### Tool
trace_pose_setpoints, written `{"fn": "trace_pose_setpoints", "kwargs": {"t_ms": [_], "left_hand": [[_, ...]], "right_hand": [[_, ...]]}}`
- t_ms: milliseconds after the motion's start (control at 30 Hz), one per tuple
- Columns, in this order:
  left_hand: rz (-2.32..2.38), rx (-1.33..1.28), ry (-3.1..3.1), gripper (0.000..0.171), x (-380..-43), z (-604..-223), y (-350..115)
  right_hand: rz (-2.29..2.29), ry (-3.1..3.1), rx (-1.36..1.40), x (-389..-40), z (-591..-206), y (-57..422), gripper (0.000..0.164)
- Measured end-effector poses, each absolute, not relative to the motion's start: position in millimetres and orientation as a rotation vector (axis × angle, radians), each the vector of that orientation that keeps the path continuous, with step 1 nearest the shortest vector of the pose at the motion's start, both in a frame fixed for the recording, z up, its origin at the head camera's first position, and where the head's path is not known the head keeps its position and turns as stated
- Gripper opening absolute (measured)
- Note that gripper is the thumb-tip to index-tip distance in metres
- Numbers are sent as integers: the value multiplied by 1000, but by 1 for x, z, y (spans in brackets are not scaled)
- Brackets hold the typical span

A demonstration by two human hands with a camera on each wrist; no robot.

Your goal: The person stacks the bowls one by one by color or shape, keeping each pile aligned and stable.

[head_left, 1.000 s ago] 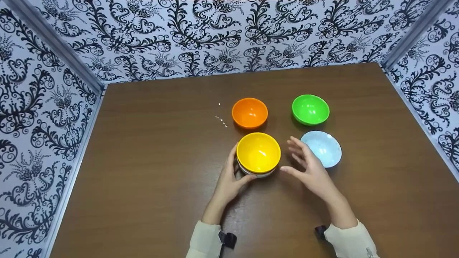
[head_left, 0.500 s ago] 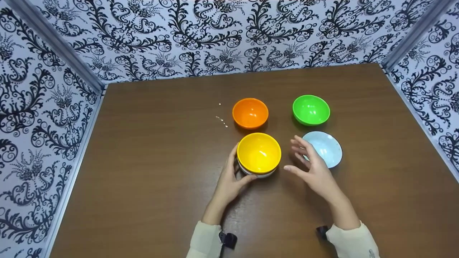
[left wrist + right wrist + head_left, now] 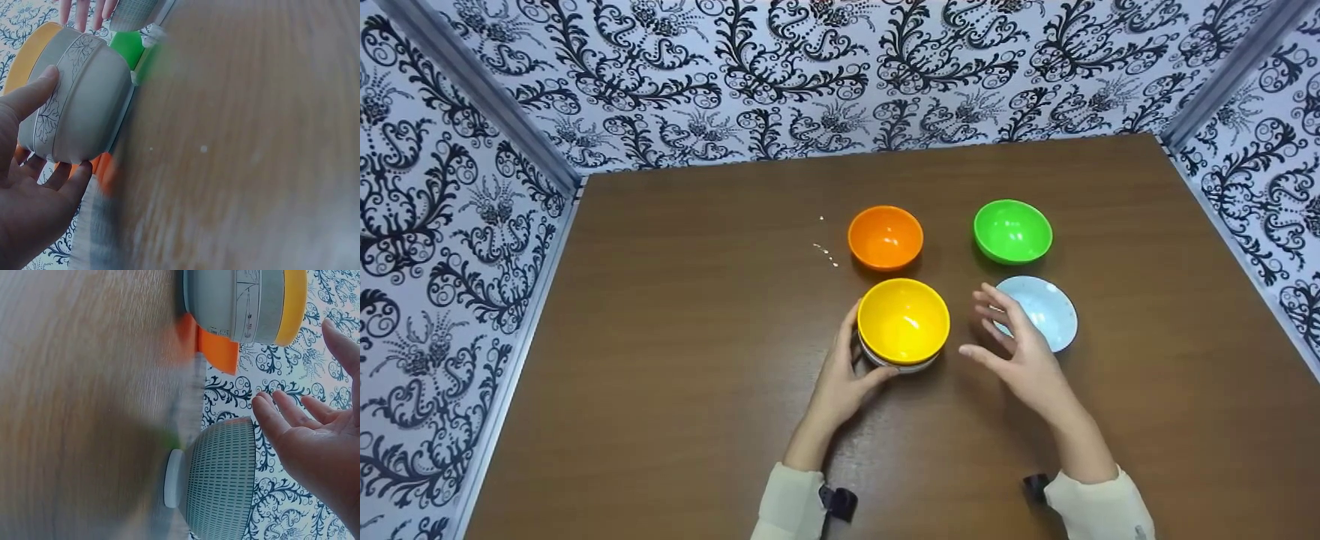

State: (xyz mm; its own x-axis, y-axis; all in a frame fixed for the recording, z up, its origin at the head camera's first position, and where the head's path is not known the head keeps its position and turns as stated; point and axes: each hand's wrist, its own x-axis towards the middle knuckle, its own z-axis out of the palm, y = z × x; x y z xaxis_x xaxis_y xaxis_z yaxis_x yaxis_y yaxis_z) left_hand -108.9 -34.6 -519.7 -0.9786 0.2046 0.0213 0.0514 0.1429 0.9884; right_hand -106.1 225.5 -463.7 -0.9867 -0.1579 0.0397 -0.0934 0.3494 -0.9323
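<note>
A yellow bowl (image 3: 904, 321) sits nested in a pale grey bowl (image 3: 98, 107) that has a leaf-patterned band. My left hand (image 3: 838, 381) holds the grey bowl from its left side, thumb in front and fingers curled round behind. To the right, my right hand (image 3: 1030, 371) hovers with loosely spread fingers and holds nothing. Its fingertips overlap the left rim of a light blue bowl (image 3: 1051, 315) in the head view. The right wrist view shows that bowl's dashed outer wall (image 3: 222, 481) apart from the hand.
Behind the stack stands an orange bowl (image 3: 885, 238), and a green bowl (image 3: 1012, 231) is behind the light blue one. Small white specks (image 3: 825, 252) mark the brown table (image 3: 682, 337) left of the orange bowl. Patterned walls (image 3: 840, 82) enclose the back and sides.
My right hand has drawn slightly right, away from the nested bowls and toward the light blue bowl. My left hand keeps its hold, and the bowls stay in place.
</note>
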Motion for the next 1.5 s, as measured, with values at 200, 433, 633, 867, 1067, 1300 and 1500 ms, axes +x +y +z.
{"fn": "trace_pose_setpoints", "kwargs": {"t_ms": [200,433,633,867,1067,1300,1500], "left_hand": [[1961,251,2282,101,-109,-520,-34],[1985,261,2270,102,-110,-523,-34],[1982,242,2266,102,-110,-523,-33],[1996,253,2248,101,-110,-521,-34],[1998,265,2255,101,-110,-522,-34],[1986,271,2268,101,-110,-523,-34],[1964,274,2278,104,-111,-524,-35]], "right_hand": [[-1748,2549,-227,-106,-466,228,87],[-1811,2566,-267,-106,-468,230,86],[-1839,2566,-271,-106,-469,232,86],[-1863,2564,-239,-106,-467,236,85],[-1899,2560,-213,-105,-465,242,83],[-1971,2576,-187,-105,-462,249,80],[-2084,2550,-177,-105,-460,255,79]]}}
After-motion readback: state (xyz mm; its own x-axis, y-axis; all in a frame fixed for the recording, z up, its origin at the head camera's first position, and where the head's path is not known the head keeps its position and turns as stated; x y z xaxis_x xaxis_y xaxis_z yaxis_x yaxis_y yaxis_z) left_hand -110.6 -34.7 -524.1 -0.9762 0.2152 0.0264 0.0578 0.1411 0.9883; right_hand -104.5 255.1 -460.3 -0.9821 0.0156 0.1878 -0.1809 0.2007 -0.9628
